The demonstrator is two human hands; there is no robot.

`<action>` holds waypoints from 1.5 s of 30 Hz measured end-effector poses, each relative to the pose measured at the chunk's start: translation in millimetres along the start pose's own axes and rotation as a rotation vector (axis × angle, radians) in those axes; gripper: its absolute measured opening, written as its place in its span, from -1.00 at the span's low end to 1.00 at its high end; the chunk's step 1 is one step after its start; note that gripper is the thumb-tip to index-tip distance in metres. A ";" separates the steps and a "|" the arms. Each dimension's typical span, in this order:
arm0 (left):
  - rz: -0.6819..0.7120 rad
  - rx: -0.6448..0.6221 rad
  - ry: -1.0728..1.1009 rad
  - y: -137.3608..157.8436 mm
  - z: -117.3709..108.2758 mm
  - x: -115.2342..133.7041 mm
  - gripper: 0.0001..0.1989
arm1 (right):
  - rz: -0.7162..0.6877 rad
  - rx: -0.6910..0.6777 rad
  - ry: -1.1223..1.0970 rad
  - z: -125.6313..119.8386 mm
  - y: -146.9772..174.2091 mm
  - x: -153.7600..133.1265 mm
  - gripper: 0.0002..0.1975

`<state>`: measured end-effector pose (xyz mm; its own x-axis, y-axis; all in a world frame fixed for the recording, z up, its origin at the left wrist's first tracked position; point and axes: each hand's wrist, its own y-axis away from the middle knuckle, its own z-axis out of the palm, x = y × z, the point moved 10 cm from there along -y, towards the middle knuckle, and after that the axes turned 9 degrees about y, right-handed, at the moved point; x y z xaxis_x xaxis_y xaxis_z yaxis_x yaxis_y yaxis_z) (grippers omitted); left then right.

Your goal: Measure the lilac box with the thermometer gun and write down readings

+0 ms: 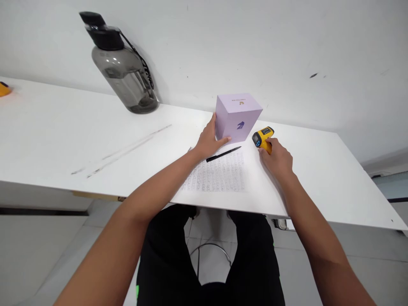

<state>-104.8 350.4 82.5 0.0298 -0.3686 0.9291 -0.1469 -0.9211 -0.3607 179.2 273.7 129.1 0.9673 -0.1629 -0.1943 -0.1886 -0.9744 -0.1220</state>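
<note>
Left hand (pixel 208 139) clasps a lilac box (pixel 237 119) (contents hidden); right hand (pixel 279 160) grips a yellow gun-shaped device (pixel 264 137).

"Can you read that sheet (pixel 219 174)?"
"No, the writing's too small, and the left forearm (pixel 159 182) covers part of it."
"The print on top of the lilac box (pixel 240 121)?"
"Too tiny. And the right hand (pixel 277 159) hides much of the yellow device's (pixel 264 135) grip."
"That orange thing (pixel 4 89)?"
"Cut off at the left; can't tell."
</note>
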 end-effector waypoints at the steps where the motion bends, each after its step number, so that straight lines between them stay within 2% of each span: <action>1: -0.020 -0.007 -0.014 0.4 0.7 0.9 0.33 | -0.005 0.003 0.002 -0.5 -0.1 -0.3 -0.53; 9: -0.130 -0.022 -0.069 3.6 -0.8 7.8 0.38 | -0.042 0.026 0.026 3.8 -2.6 0.0 -0.50; 12: -0.150 -0.004 -0.080 2.8 -4.0 5.8 0.45 | -0.072 0.107 0.058 4.2 -5.3 1.9 -0.53; 14: -0.138 0.007 -0.078 1.9 -5.2 6.5 0.42 | -0.121 0.212 0.054 -0.4 -5.9 1.4 -0.59; 16: -0.129 0.012 -0.085 1.7 -5.5 7.5 0.36 | -0.211 0.361 -0.004 -10.7 -1.9 -3.7 -0.62; 19: -0.128 0.022 -0.099 2.3 -5.6 8.8 0.33 | -0.467 0.531 -0.139 -22.4 15.4 -26.5 -0.63; 20: -0.123 0.023 -0.100 2.5 -5.5 9.7 0.33 | -0.568 0.530 -0.170 -20.7 22.1 -38.0 -0.62; 22: -0.111 0.020 -0.100 2.6 -4.8 11.8 0.33 | -0.738 0.438 -0.175 -6.9 33.2 -63.2 -0.59; 24: -0.104 0.013 -0.109 2.4 -4.1 13.7 0.34 | -0.823 0.304 -0.109 14.5 39.4 -84.1 -0.55; 26: -0.100 0.008 -0.126 2.0 -4.1 15.6 0.36 | -0.822 0.234 -0.015 30.9 40.0 -94.2 -0.53; 29: -0.093 0.009 -0.141 1.4 -4.7 17.0 0.36 | -0.786 0.262 0.065 35.1 37.0 -93.5 -0.60; 34: -0.086 0.020 -0.150 1.1 -6.1 14.8 0.33 | -0.805 0.281 -0.010 27.8 35.1 -83.6 -0.70; 38: -0.087 0.034 -0.170 0.9 -8.0 12.5 0.34 | -0.854 0.214 -0.053 37.9 37.9 -90.8 -0.65; 40: -0.091 0.035 -0.173 0.5 -8.8 10.9 0.34 | -0.887 0.191 -0.057 40.9 39.5 -94.1 -0.69; 43: -0.088 0.033 -0.162 0.3 -9.8 9.6 0.35 | -0.870 0.268 -0.151 25.9 36.4 -84.4 -0.69; 45: -0.094 0.037 -0.151 1.0 -10.6 9.4 0.35 | -0.737 0.393 -0.296 6.8 28.4 -63.2 -0.65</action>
<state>-115.1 347.3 91.8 0.1902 -0.2926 0.9371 -0.0997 -0.9554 -0.2781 111.6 257.4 131.3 0.7926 0.5851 -0.1713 0.3680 -0.6831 -0.6308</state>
